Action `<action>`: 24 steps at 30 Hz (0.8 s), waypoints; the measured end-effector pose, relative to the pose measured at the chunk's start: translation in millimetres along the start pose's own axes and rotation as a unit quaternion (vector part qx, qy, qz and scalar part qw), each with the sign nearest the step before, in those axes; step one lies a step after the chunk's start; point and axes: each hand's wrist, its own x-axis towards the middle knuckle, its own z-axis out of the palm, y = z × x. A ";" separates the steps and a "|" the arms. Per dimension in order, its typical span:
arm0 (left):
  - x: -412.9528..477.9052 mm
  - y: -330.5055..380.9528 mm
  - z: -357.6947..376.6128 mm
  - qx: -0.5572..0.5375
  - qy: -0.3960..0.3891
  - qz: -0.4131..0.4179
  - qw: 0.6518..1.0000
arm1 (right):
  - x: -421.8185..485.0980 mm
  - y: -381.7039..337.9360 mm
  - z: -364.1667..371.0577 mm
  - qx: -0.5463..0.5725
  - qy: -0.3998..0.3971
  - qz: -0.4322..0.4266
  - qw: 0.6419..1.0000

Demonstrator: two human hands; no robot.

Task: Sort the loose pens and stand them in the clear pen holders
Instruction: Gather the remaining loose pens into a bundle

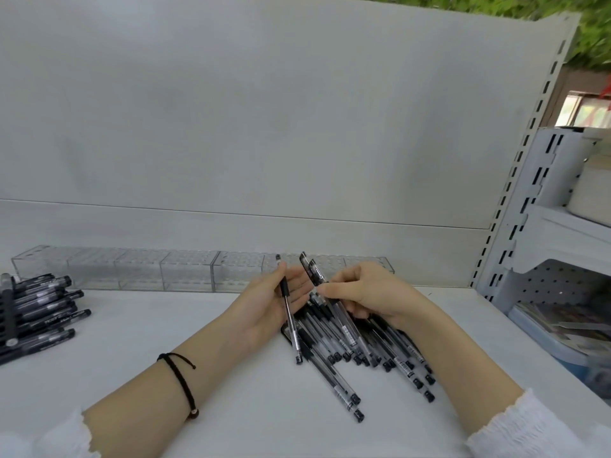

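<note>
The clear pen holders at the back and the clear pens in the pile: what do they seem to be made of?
The long clear pen holders look like rigid glossy plastic, perhaps acrylic: the wall shows through them and their edges are sharp. The loose pens with clear barrels and black caps seem transparent plastic, refills showing inside; their black grips look matt, perhaps rubber.
</note>
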 end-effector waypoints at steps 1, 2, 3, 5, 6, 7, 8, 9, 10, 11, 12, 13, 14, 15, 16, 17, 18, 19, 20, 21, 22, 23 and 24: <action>-1.0 -1.1 0.7 0.001 -0.011 -0.002 1.000 | 1.2 0.8 3.0 0.028 0.001 -0.004 1.000; -2.5 -2.1 2.0 0.003 -0.026 -0.002 1.000 | 2.3 1.4 6.5 0.050 0.004 -0.008 0.999; -4.2 -3.0 3.6 0.008 -0.044 0.000 0.999 | 3.6 2.2 10.2 0.063 0.011 -0.013 0.998; -7.1 -5.5 6.2 0.025 -0.068 0.002 0.997 | 5.8 2.6 16.8 0.086 0.035 -0.026 0.995; -8.0 -6.7 7.6 0.033 -0.074 0.001 0.997 | 6.8 2.5 19.4 0.103 0.047 -0.035 0.993; -8.3 -7.7 8.2 0.038 -0.078 0.001 0.996 | 7.9 2.3 21.5 0.121 0.057 -0.043 0.990; -8.4 -8.2 8.8 0.040 -0.083 0.002 0.996 | 8.8 2.2 23.6 0.135 0.066 -0.050 0.987; -8.5 -8.1 8.7 0.039 -0.088 0.002 0.995 | 9.6 2.2 25.4 0.145 0.075 -0.056 0.985; -9.1 -7.7 9.0 0.038 -0.093 0.001 0.995 | 10.5 2.1 27.4 0.152 0.083 -0.061 0.983; -9.1 -7.2 8.8 0.037 -0.093 0.000 0.995 | 11.6 2.5 29.1 0.156 0.093 -0.066 0.981; -9.7 -6.9 9.0 0.037 -0.092 -0.001 0.995 | 12.4 2.8 30.3 0.160 0.102 -0.073 0.979; -10.1 -6.5 9.1 0.036 -0.087 -0.001 0.996 | 13.4 3.5 30.7 0.163 0.110 -0.082 0.977; -10.5 -6.1 9.2 0.034 -0.079 0.002 0.996 | 13.9 3.9 30.4 0.166 0.114 -0.091 0.975; -10.5 -5.7 9.2 0.033 -0.071 0.005 0.997 | 13.9 3.7 29.3 0.169 0.111 -0.097 0.975; -10.3 -5.0 9.1 0.031 -0.062 0.005 0.998 | 13.1 2.4 27.8 0.168 0.100 -0.099 0.976; -10.2 -4.7 9.0 0.026 -0.053 0.002 0.998 | 12.2 1.1 25.0 0.163 0.089 -0.100 0.978; -10.2 -4.3 9.0 0.020 -0.046 -0.001 0.999 | 10.7 -0.5 20.8 0.149 0.084 -0.103 0.980; -9.8 -3.9 8.6 0.014 -0.037 -0.002 0.999 | 9.8 -1.4 14.9 0.124 0.088 -0.108 0.982; -9.8 -3.6 8.6 0.008 -0.028 -0.001 1.000 | 8.7 -1.6 7.4 0.086 0.097 -0.112 0.985; -9.4 -3.0 8.4 0.002 -0.015 0.002 1.000 | 8.1 -0.1 -0.9 0.028 0.107 -0.114 0.987; -9.3 -2.3 8.1 -0.002 -0.004 0.006 1.000 | 7.4 2.2 -8.7 -0.046 0.118 -0.111 0.986; -9.0 -1.5 7.5 -0.006 0.006 0.010 1.000 | 7.2 5.9 -15.2 -0.127 0.127 -0.104 0.978; -8.7 -0.9 7.0 -0.009 0.013 0.013 1.000 | 7.3 9.9 -19.7 -0.199 0.130 -0.091 0.967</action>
